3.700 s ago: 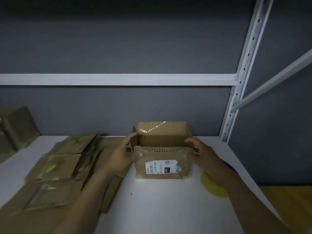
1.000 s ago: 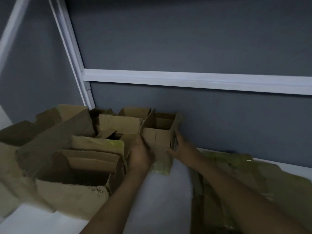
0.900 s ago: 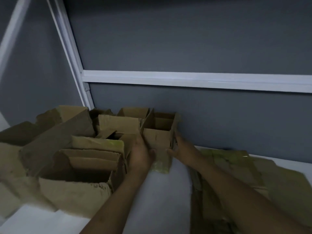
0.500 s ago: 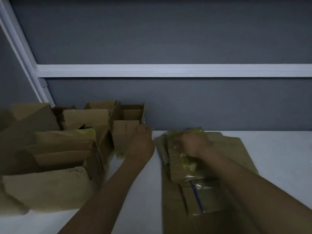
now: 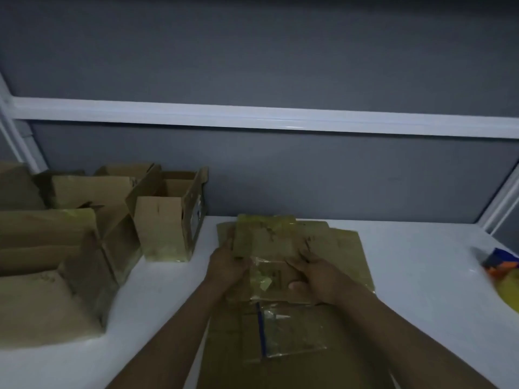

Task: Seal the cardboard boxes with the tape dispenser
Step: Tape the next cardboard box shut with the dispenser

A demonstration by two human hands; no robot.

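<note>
A flattened cardboard box (image 5: 266,242) with old tape on it lies on top of a pile of flat cardboard (image 5: 345,248) in the middle of the white table (image 5: 415,262). My left hand (image 5: 226,266) grips its left edge. My right hand (image 5: 314,272) grips its right edge, thumb on top. The small open box (image 5: 165,220) with a label on its side stands to the left, no hand on it. At the far right edge lies the tape dispenser (image 5: 502,262), blue and orange with a yellow roll, partly cut off by the frame.
Several open cardboard boxes (image 5: 70,248) crowd the left side of the table. A grey wall with a white rail (image 5: 280,119) runs behind. White shelf uprights stand at the left (image 5: 16,141) and right (image 5: 502,203) corners.
Both hands let go of the small open box set among the boxes on the left and moved right to the flat pile. They now hold the top flattened box.
</note>
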